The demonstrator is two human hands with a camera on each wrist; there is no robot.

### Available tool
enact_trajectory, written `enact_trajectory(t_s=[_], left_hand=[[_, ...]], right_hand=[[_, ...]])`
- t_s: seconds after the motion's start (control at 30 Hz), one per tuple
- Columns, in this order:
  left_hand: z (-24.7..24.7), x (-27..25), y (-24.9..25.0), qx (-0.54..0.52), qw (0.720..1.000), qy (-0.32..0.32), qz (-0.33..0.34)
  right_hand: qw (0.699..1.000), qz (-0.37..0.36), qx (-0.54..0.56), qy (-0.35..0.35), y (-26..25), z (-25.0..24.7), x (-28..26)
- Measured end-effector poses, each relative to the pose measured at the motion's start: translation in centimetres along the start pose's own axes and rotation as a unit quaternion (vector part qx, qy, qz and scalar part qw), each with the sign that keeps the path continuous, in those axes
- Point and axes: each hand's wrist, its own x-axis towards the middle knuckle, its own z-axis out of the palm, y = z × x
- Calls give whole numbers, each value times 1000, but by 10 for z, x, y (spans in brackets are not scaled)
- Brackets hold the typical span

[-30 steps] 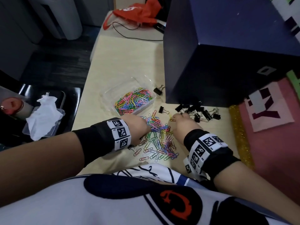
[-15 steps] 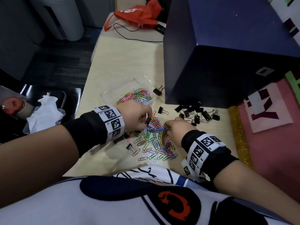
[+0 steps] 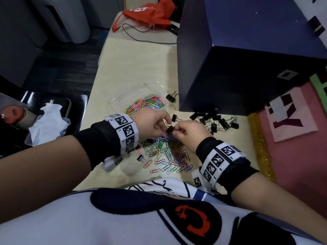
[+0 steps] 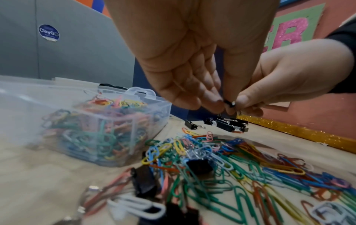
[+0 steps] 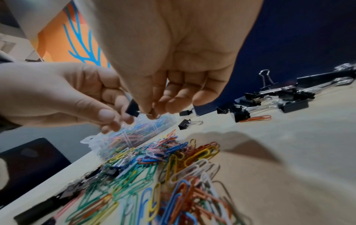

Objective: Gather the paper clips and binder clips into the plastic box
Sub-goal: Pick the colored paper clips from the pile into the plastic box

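Both hands meet a little above the pile of coloured paper clips [image 3: 169, 156]. Between them is one small black binder clip [image 3: 170, 129]. My left hand [image 3: 163, 127] pinches its black body [image 5: 132, 108], and my right hand [image 3: 177, 132] pinches its other end [image 4: 230, 104]. The clear plastic box [image 3: 115, 103], holding many coloured paper clips, stands just behind my left hand [image 4: 217, 103]. A cluster of black binder clips [image 3: 215, 121] lies to the right of my right hand [image 5: 152, 112]. Single binder clips lie by the box [image 3: 171, 98] and in the pile [image 3: 140, 158].
A large dark blue box [image 3: 247, 59] stands close behind the clips at the right. A pink board with a gold glitter edge [image 3: 258, 142] lies at the right. At the table's far end are a red bag [image 3: 150, 13] and a cable. Left of the table is a black chair [image 3: 77, 106].
Both hands have risen off the paper clip pile and come together. The left hand moved right and up, and a black binder clip is now pinched between the two hands.
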Motion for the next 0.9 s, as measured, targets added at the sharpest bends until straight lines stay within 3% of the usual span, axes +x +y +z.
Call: enact_trajectory(t_s=[0.13, 0.2, 0.27, 0.4, 0.6, 0.73, 0.9], left_hand=[[-9, -7, -2, 160, 984, -60, -55], [-10, -12, -4, 276, 948, -125, -96], [-10, -17, -6, 364, 904, -175, -138], [-9, -23, -15, 392, 876, -203, -192], [1, -35, -23, 384, 885, -173, -199], [3, -39, -24, 384, 893, -144, -183], [-3, -39, -25, 357, 903, -162, -177]], right_hand=[[991, 121, 7, 56, 13, -9, 4], [982, 172, 15, 73, 16, -12, 5], [981, 178, 14, 79, 13, -10, 5], [998, 48, -34, 2, -9, 6, 4], [973, -156, -141, -96, -43, 34, 7], [957, -180, -211, -89, -52, 43, 11], [951, -176, -232, -101, -53, 39, 15]])
